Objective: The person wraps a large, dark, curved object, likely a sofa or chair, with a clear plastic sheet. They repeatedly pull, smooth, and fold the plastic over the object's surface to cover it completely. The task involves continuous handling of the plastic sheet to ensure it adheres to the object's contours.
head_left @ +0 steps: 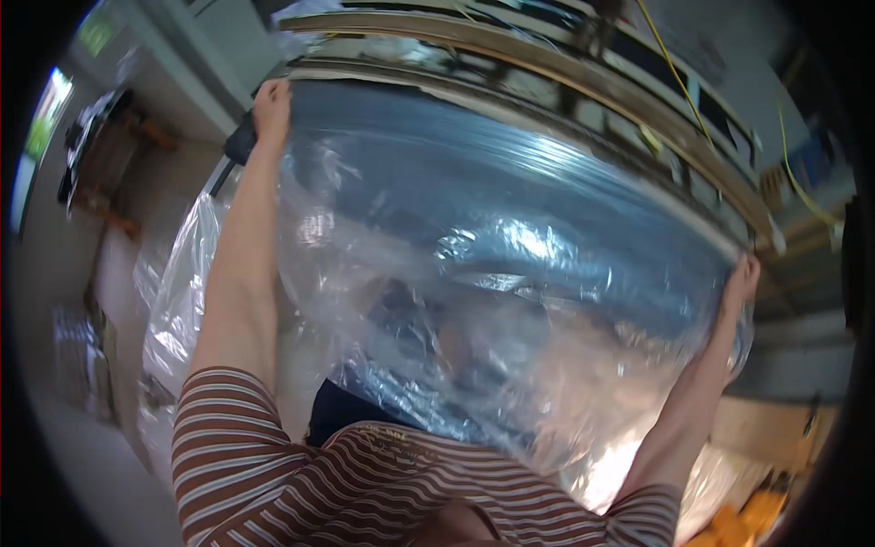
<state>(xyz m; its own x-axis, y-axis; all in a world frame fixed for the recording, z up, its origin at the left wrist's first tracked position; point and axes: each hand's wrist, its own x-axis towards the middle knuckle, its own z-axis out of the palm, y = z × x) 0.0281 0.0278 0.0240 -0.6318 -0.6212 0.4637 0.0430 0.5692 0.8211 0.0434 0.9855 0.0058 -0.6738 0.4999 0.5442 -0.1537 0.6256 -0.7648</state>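
A wide sheet of clear plastic stretches between my two hands and hangs down toward my body, creased and glossy. Behind it shows a smooth dark blue-grey surface, which looks like a covered panel or cushion. My left hand is closed on the sheet at the far left corner. At the far right corner, my right hand grips the sheet with its fingers curled over the edge. Both arms reach far out. The fingertips of both hands are partly hidden.
Beyond the blue-grey surface runs a wooden frame with long rails. A yellow cord hangs near it. More loose plastic lies at the left. A low wooden stand is farther left. Something orange sits at the lower right.
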